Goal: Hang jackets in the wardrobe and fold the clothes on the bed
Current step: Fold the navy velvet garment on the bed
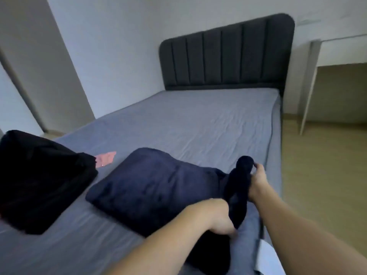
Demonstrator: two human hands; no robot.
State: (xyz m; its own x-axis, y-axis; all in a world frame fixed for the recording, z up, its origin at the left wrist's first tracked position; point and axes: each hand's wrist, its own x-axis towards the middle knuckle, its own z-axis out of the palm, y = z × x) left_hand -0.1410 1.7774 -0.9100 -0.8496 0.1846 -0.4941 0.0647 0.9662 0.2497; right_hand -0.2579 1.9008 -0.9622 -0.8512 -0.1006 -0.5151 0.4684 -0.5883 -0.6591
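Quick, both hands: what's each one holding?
Left hand: grips the lower end of the dark garment.
Right hand: grips its upper end.

Both bare forearms reach forward, left hand (220,219) low, right hand (258,179) farther out, each with fingers curled.

The left hand's (220,219) fingertips are hidden under the navy garment (155,187). At nine o'clock the black garment (39,181) is cut off; the frame is blurred throughout.
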